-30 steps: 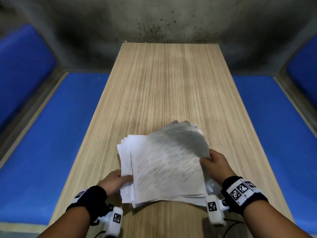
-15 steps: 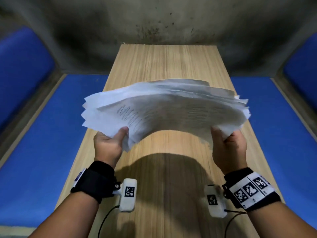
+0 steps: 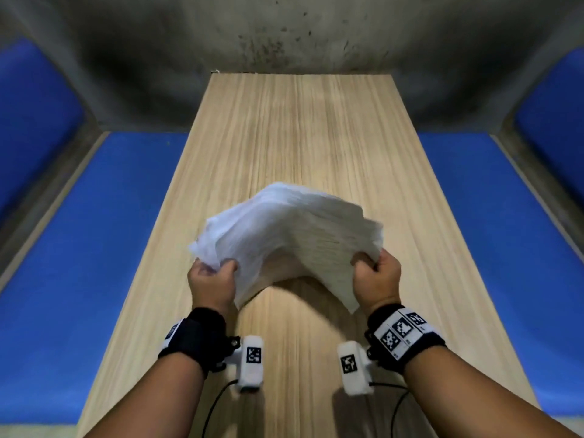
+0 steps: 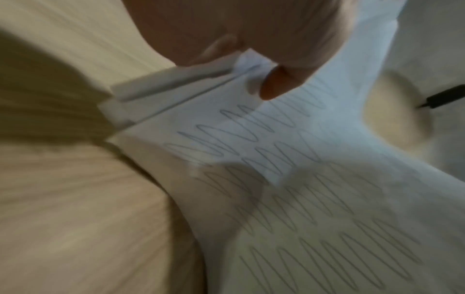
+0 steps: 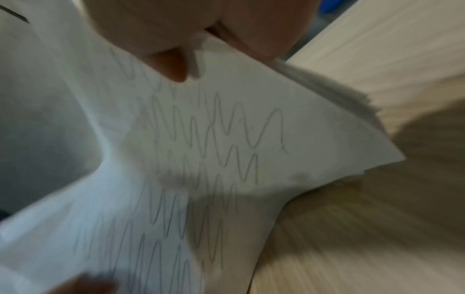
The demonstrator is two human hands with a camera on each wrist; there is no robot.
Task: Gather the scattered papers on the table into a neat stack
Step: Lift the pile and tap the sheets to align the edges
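Observation:
A bundle of white papers with pencil scribbles is held above the wooden table, bowed upward in the middle. My left hand grips its left edge and my right hand grips its right edge. In the left wrist view the thumb and fingers of the left hand pinch the papers at the sheet edges. The right wrist view shows the right hand pinching the papers the same way. The sheet edges are uneven and fanned. Both wrist views are blurred.
The long table runs away from me to a grey wall. Blue padded benches flank it on both sides. Wrist camera cables hang over the table's near end.
The papers were lifted off the table, raised high and wide, and are now lower and closer to me, with my hands nearer together and the bundle bowed more sharply.

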